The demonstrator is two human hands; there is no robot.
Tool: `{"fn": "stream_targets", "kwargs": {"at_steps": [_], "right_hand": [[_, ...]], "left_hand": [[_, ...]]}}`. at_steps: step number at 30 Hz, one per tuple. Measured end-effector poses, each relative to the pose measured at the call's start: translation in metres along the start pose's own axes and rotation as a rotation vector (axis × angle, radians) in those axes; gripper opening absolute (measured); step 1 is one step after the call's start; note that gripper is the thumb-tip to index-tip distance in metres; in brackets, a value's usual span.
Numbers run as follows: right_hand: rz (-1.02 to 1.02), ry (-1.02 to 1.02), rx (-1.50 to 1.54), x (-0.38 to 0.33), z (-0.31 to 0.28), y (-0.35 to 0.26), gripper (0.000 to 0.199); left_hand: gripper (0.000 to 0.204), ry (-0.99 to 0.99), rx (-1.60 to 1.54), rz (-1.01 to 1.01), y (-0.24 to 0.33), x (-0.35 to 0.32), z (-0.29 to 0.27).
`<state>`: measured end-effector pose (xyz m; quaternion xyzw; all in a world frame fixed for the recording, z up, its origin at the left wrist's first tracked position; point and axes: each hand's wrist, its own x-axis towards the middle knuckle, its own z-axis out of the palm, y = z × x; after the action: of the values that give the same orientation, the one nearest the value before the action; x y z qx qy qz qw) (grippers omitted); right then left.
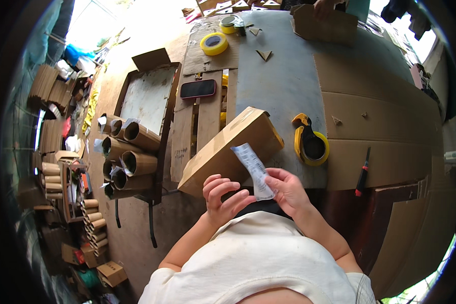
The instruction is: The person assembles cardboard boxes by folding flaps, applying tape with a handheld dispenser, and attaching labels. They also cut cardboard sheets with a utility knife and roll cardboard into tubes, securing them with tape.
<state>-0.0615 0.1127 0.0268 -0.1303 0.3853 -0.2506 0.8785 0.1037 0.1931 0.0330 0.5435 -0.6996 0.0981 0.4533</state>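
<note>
A white printed label point(253, 169), long and slightly curled, is pinched in my right hand point(289, 192) by its lower right edge. My left hand point(223, 197) has its fingers apart and half bent, with one fingertip close to the label's lower end; whether it touches is unclear. Just beyond both hands lies a long brown cardboard box point(223, 149), taped along its top and set at a slant near the table's front edge. The label hangs in front of the box's right part and hides some of it.
Right of the box are a tape dispenser point(311, 144) and a red-and-black cutter point(363, 175) on flat cardboard point(385, 116). A phone point(197, 89) and yellow tape roll point(214, 44) lie farther back. Cardboard tubes point(131, 162) stack at left. Another person's hand point(323, 9) holds cardboard.
</note>
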Motion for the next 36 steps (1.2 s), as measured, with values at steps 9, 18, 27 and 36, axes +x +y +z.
{"fn": "stream_targets", "kwargs": {"at_steps": [9, 18, 27, 36], "right_hand": [[-0.318, -0.216, -0.494, 0.029, -0.053, 0.023, 0.019], [-0.498, -0.206, -0.269, 0.099, -0.030, 0.118, 0.021], [-0.721, 0.051, -0.308, 0.128, -0.024, 0.157, 0.021], [-0.889, 0.304, -0.483, 0.127, -0.009, 0.155, 0.024]], "left_hand": [[0.045, -0.043, -0.120, -0.882, -0.026, -0.003, -0.046], [0.060, -0.537, -0.425, -0.956, -0.104, -0.022, -0.044], [0.064, -0.585, -0.223, -0.745, -0.109, -0.030, -0.021], [0.077, -0.824, 0.420, -0.465, -0.113, -0.026, -0.007]]}}
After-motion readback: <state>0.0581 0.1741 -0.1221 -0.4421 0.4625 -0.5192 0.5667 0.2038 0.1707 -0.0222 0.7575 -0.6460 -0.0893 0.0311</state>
